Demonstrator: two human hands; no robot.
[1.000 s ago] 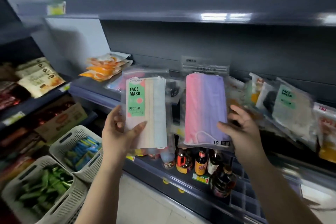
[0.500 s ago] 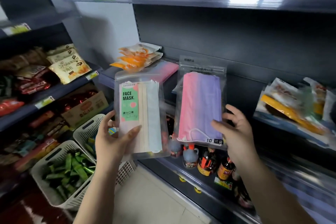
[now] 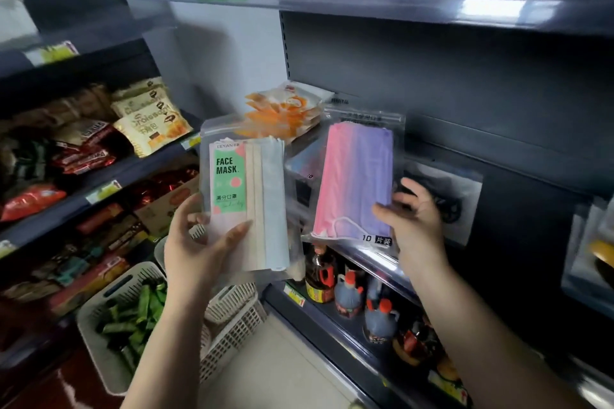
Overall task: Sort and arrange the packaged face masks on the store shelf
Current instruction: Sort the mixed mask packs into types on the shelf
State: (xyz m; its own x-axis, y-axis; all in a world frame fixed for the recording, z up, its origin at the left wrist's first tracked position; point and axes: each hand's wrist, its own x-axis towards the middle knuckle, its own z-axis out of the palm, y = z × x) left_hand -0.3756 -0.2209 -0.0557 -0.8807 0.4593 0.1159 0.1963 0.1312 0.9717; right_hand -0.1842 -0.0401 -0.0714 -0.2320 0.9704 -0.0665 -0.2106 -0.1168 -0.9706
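Before the shelf [image 3: 392, 262], both hands hold packs upright: the left hand [image 3: 196, 249] grips the green-label mask pack [image 3: 247, 202], the right hand [image 3: 417, 219] pinches the pink-purple mask pack [image 3: 357, 183] at its lower edge. Sorting seems underway; next, each pack likely needs laying on its matching pile, such as the gradient pack [image 3: 304, 163] lying behind.

Light: dim, cool, coming from overhead.
Glare: glinting off the upper shelf edge [image 3: 491, 8].
Blur: smearing the right edge.
Distortion: bending the edges outward.
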